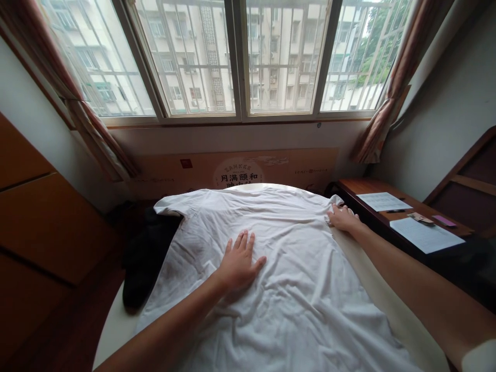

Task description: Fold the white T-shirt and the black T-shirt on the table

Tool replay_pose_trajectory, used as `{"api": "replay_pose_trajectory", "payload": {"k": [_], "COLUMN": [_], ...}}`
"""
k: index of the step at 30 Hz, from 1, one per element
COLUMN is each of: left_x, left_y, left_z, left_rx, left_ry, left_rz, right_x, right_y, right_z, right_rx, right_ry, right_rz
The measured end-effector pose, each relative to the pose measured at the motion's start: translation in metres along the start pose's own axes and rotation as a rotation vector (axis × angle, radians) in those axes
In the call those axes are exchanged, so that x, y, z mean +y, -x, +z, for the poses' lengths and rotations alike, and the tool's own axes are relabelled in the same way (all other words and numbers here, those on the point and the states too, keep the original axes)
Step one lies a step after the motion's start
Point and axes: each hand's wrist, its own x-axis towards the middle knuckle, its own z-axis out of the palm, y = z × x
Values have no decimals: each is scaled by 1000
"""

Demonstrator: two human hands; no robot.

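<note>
A white T-shirt [294, 289] lies spread over a round cream table [391, 289], with wrinkles across its body. One sleeve reaches the far left and the other the far right. My left hand [240, 261] rests flat on the middle of the cloth, fingers spread and nothing held. At the far right edge, my right hand [344, 217] has its fingers closed around the shirt's sleeve, where the fabric bunches up. Part of the right fingers is hidden by the hand itself.
Dark clothing [149, 258] lies at the table's left edge under the shirt. On the right, a wooden desk [349, 188] holds papers [426, 234], a pen and a pink item [444, 220]. A printed board [163, 165] stands below the barred window.
</note>
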Motion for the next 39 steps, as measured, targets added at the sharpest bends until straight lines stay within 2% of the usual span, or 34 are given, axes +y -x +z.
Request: {"api": "replay_pose_trajectory", "payload": {"k": [2,4,5,7,9,11,13,15,18,23,27,31,33,36,39], "left_x": [0,-1,-2,-6,-13,-21,-29,-37,-53,-87,-105,-105,-101,-95,-95], "left_y": [6,8,6,-8,-36,-74,-113,-146,-173,-185,-202,-227,-237,-246,-253], "left_z": [2,4,5,2,-5,-16,-24,-27,-21,-15,-22,-23,-21,-17,-18], "left_rx": [-6,-14,-12,23,103,171,161,98,35,55,61,56,49,53,56], "left_ry": [8,21,27,26,6,-11,-8,0,-3,-25,-27,-9,6,17,20], "left_rz": [-3,-14,-22,-33,-27,0,25,22,-32,-218,-267,-187,-120,-54,-72], "right_x": [-10,-26,-36,-64,-97,-131,-160,-177,-179,-147,-138,-164,-186,-220,-239], "right_y": [-6,-8,-6,0,10,21,29,32,23,-6,-18,-13,-5,7,13], "right_z": [-4,-7,-9,-9,-5,5,18,29,35,26,23,25,28,35,41], "right_rx": [18,91,133,166,99,-4,-70,-98,-92,-49,-43,-23,-7,-59,-113], "right_ry": [0,15,26,45,51,49,47,43,39,54,69,89,68,16,6], "right_rz": [45,79,56,-85,-278,-405,-466,-478,-434,-278,-221,-190,-291,-495,-516]}}
